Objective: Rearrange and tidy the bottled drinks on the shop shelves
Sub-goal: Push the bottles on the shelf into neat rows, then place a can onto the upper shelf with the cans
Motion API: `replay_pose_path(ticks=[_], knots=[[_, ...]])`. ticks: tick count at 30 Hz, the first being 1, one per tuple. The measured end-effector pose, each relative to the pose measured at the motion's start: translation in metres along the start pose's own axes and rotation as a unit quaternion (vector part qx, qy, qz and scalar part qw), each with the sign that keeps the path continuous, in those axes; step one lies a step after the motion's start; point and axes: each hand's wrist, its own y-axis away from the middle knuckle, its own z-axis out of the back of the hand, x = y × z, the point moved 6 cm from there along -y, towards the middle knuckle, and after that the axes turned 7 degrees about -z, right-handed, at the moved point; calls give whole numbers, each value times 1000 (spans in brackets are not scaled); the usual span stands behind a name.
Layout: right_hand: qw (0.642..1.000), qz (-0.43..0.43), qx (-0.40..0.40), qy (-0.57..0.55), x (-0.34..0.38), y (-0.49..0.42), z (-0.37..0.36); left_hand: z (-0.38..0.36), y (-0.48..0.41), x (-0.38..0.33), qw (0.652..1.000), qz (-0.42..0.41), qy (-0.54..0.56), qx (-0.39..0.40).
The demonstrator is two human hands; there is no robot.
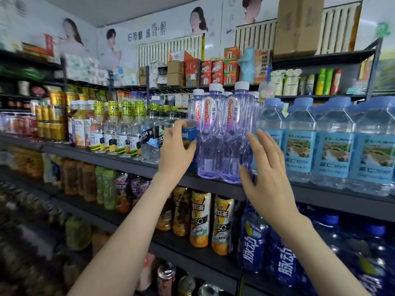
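Left hand (175, 150) holds a blue drink (189, 135) tight; right hand (265, 167) flat and loose beside the purple bottles (218, 133) | drink stands on the shelf (85, 153), just left of them | move it slowly, keep it upright, don't bump neighbours

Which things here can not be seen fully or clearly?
Head view:
blue can: mostly covered by the left hand; label unreadable.
right hand: contact with the purple bottles unclear.
drinks at lower left: blurred.
water bottle at right edge: cut off.
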Motion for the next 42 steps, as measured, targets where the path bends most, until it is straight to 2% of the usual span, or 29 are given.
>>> replay_pose_path(ticks=[4, 8, 12, 18, 23, 25, 27, 31, 39, 42], knots=[[994, 16, 19, -103, 34, 7, -21, 28, 24, 9, 995, 21, 73, -65], [972, -18, 93, -214, 73, 12, -58, 73, 45, 11, 990, 36, 101, -88], [927, -75, 216, -296, 113, 20, -106, 120, 68, 18, 986, 77, 128, -75], [895, -74, 284, -336, 192, 47, -174, 187, 106, 75, 982, 134, 118, -58], [831, -118, 338, -426, 275, 62, -238, 258, 122, 160, 973, 191, 126, -9], [800, -137, 365, -456, 311, 68, -268, 292, 131, 199, 975, 196, 105, 11], [784, -155, 377, -469, 349, 70, -304, 327, 135, 241, 975, 204, 84, 31], [739, -218, 396, -499, 424, 66, -374, 390, 136, 329, 960, 266, 81, 30], [633, -282, 460, -554, 534, 60, -494, 450, 130, 462, 957, 278, 64, 47], [602, -291, 485, -563, 568, 63, -547, 468, 133, 521, 945, 313, 68, 63]])
